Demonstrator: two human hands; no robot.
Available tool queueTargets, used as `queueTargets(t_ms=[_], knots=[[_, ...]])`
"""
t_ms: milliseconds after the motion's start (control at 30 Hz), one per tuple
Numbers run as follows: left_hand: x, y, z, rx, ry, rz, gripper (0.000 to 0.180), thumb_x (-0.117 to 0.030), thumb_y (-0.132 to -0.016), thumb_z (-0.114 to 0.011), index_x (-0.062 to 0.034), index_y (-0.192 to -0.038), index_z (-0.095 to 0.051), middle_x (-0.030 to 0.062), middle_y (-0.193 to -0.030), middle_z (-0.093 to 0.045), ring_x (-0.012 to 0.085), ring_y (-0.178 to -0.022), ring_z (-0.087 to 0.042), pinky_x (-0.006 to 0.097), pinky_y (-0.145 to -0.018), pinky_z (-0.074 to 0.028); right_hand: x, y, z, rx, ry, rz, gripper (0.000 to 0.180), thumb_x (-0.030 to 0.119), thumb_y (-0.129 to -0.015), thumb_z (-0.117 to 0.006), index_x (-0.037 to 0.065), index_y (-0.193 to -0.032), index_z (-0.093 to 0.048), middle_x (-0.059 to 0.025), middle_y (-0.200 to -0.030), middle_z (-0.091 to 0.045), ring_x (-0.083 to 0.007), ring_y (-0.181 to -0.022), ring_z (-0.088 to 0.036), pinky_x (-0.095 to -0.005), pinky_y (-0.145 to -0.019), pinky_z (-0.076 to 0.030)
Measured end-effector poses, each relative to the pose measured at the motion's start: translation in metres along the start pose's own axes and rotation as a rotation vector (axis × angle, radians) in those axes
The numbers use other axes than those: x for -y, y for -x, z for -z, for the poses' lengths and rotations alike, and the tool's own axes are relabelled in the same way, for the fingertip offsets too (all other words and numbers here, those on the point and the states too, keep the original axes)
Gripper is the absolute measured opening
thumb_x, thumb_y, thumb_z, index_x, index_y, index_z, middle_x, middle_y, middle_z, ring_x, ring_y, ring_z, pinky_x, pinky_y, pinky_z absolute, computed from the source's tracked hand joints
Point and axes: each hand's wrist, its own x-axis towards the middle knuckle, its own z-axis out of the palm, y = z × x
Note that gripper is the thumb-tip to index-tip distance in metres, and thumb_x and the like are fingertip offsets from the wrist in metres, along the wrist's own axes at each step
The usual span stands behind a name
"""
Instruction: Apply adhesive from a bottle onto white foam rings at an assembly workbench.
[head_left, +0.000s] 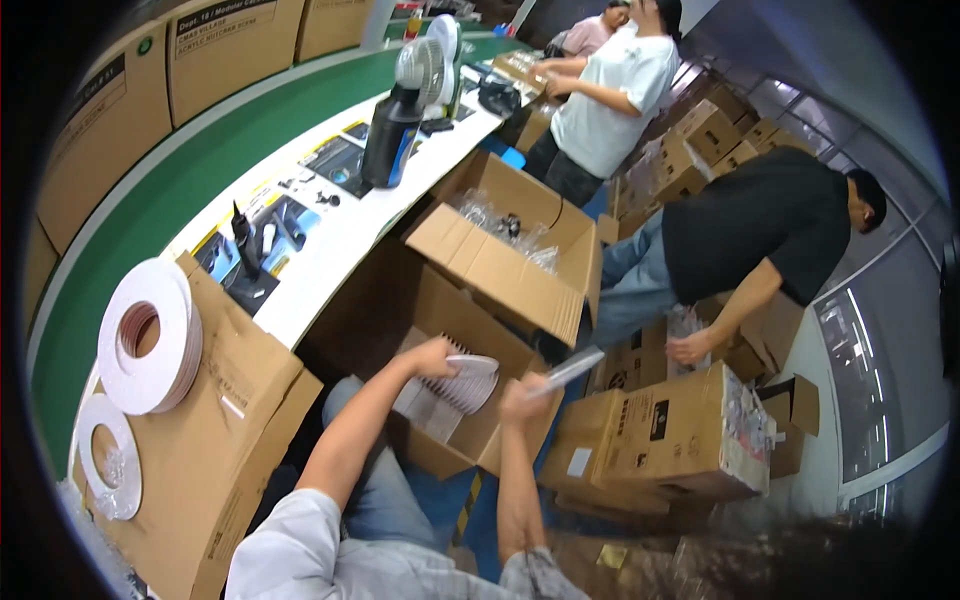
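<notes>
Head view, with 12 at the top and the picture's centre as the dial: your open carton (455,300) sits around 7 o'clock, its near flap folded outward toward 6. Its dark inner space widens toward 9, giving your left hand room on that side. On the other side, the stacked cartons (650,440) at 4 leave only a narrow channel, while another open carton (490,270) crowds its top edge from 1. A strip of blue floor (495,520) shows at 6.

Your left hand (433,358) is closed on the edge of a rounded white layered stack (474,380), just inside the carton. The stack's pale face tips upward and its ribbed side curves down toward 5. Your right hand (523,400), over the carton's right wall, grips one end of a thin pale strip (574,370). The strip's long axis runs from 8 to 2, its free end pointing at 2; motion blurs its outline.

The stacked cartons bear dark print, a black label and a plain white sticker (578,461). At 10, the tall cartons (110,150) carry black printed panels and a round green sticker (145,46).
</notes>
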Motion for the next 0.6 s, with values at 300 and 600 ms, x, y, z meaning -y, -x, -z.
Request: queueTargets(t_ms=[300,600], knots=[[-0.029,0.002,0.006,0.113,-0.270,0.047,0.021,-0.018,-0.067,-0.067,-0.0062,-0.083,-0.072,0.0184,-0.084,-0.069,0.0351,-0.079,-0.067,0.043,-0.071,-0.053,-0.028,0.023,-0.002,0.011,0.355,0.351,0.012,0.011,-0.079,-0.057,0.000,-0.085,-0.057,-0.0090,-0.073,-0.056,-0.0194,-0.066,-0.055,-0.0313,-0.063,-0.045],[-0.023,0.018,0.001,0.022,-0.239,0.093,0.022,-0.017,-0.063,-0.071,-0.0040,-0.081,-0.072,0.0170,-0.078,-0.070,0.0291,-0.073,-0.068,0.038,-0.069,-0.053,0.014,0.038,-0.006,0.523,-0.111,-0.271,0.012,0.009,-0.076,-0.057,0.004,-0.083,-0.049,-0.0076,-0.073,-0.049,-0.0174,-0.064,-0.049,-0.0287,-0.063,-0.043]])
